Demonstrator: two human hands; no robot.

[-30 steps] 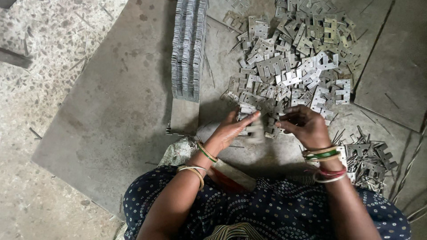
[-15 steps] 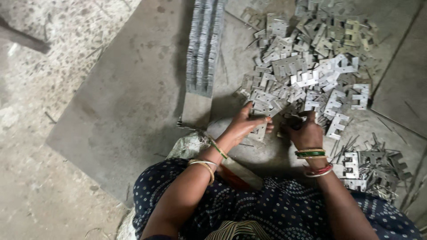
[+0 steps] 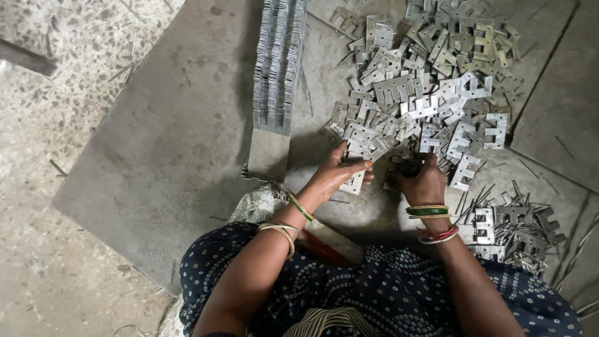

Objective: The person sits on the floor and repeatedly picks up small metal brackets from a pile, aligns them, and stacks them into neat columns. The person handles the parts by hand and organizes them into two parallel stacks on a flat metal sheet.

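The left hand (image 3: 340,171) pinches a flat grey metal plate (image 3: 354,181) between thumb and fingers, the plate poking out below the fingertips and tilted toward the other hand. The right hand (image 3: 423,181) is curled closed just beside it, knuckles up, fingers around small metal pieces (image 3: 399,167) at the near edge of the heap; what exactly it grips is too hidden to tell. The two hands are near each other but not touching.

Straight beyond both hands spreads a loose pile of cut-out metal plates (image 3: 430,87), reaching right up to the fingertips. Beyond and to the outside of the left hand stands a neat stacked row of plates (image 3: 279,62) on edge, on a big grey metal sheet (image 3: 168,143). To the outside of the right wrist, past the bangles (image 3: 428,211), lies a smaller scatter of plates and thin pins (image 3: 515,228)
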